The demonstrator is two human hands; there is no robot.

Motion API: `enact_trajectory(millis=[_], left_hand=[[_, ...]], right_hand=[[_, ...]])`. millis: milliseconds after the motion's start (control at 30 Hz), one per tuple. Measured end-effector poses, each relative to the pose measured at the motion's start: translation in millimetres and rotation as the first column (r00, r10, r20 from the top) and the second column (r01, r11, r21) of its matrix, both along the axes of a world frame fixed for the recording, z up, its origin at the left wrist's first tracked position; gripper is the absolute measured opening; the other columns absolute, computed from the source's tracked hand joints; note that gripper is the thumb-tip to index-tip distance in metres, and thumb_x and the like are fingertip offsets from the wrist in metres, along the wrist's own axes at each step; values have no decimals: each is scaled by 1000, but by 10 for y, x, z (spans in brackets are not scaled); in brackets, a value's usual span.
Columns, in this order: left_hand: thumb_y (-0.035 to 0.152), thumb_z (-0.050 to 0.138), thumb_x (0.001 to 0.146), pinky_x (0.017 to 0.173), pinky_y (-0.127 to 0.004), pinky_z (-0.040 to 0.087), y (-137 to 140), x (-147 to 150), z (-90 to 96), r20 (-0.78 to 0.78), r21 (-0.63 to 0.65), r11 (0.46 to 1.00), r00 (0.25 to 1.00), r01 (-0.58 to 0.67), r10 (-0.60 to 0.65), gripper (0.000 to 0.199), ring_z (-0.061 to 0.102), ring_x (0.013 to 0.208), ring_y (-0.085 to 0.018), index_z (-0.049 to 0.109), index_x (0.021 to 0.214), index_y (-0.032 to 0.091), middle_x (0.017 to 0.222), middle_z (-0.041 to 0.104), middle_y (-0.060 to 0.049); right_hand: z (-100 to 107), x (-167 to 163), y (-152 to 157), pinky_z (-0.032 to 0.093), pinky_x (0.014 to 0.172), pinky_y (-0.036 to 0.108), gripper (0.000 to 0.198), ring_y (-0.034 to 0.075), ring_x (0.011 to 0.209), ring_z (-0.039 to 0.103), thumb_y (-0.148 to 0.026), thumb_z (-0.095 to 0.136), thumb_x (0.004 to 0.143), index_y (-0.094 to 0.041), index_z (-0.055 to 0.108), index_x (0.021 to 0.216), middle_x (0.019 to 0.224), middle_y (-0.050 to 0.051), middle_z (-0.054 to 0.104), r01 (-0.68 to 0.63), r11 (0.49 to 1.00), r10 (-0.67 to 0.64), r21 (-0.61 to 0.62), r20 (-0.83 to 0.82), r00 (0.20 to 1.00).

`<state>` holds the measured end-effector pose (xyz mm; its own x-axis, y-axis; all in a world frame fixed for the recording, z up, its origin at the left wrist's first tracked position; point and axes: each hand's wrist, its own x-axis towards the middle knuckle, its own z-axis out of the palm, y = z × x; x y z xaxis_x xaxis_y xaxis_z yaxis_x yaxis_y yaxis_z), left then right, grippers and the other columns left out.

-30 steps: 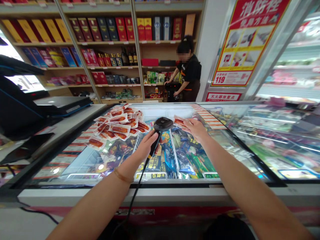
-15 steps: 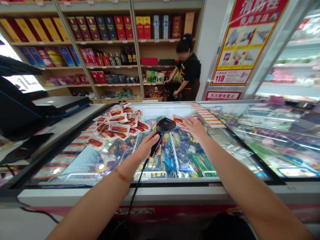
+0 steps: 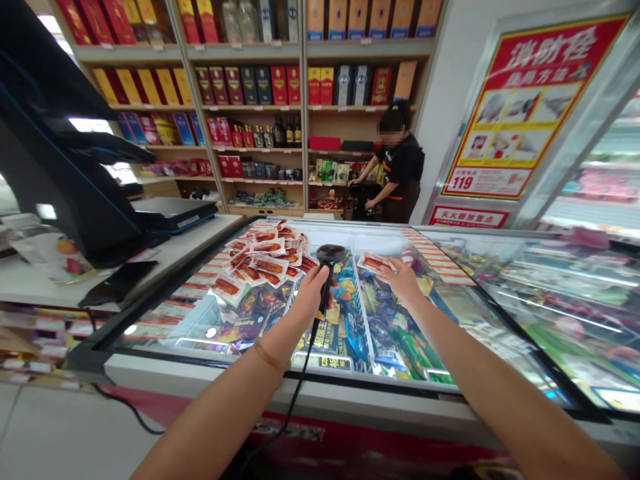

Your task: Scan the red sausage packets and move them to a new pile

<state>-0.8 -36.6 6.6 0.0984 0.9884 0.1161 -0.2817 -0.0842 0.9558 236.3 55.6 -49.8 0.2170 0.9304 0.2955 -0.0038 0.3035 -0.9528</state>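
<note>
My left hand is wrapped round the handle of a black barcode scanner, its cable trailing down toward me. To the right of it, my right hand grips the end of a clear vacuum-packed sausage just over the freezer's glass lid. A loose pile of similar packed sausages lies on the glass at the left, apart from both hands. Under the glass lid show colourful bags of frozen goods in wire compartments.
A black scale or till stands on the counter at the left. Behind the freezer, a person in dark clothes bends before shelves of boxes and bottles. A second glass-topped freezer section lies to the right.
The view has tilted up and turned left. The scanner head now points more away from me, and the sausage pack has shifted slightly away from it. Both hands keep their hold.
</note>
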Motion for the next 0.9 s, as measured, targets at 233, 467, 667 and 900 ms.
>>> enact_trajectory(millis=[233,467,667,900], left_hand=[[53,61,75,36,-21,35,-14,-813,365,167,-19,934,920,-356,354,38,47,36,-7,47,84,19,63,58,4],[48,53,83,38,-19,37,-65,-1775,325,210,-59,801,777,-596,593,30,49,37,-7,48,88,19,63,59,4],[46,53,84,39,-19,38,-127,-2154,330,216,-74,758,732,-648,646,28,49,38,-7,46,87,19,63,57,4],[48,52,83,37,-21,38,-104,-2082,267,201,-67,782,760,-619,618,29,48,38,-8,46,85,20,65,57,4]], right_hand=[[505,-770,294,55,82,42,46,23,88,66,-43,68,69,-18,67,107,104,8,69,-11,988,-44,157,342,939],[853,-2067,671,48,87,38,36,22,92,63,-34,65,71,-19,70,103,105,6,71,-159,939,3,304,456,890],[824,-2612,790,41,92,42,26,27,104,55,-31,67,74,-23,72,98,104,7,68,-60,950,-174,306,680,713],[679,-2558,721,37,91,44,25,30,105,47,-38,71,74,-26,72,96,104,8,63,47,937,-291,345,700,652]])
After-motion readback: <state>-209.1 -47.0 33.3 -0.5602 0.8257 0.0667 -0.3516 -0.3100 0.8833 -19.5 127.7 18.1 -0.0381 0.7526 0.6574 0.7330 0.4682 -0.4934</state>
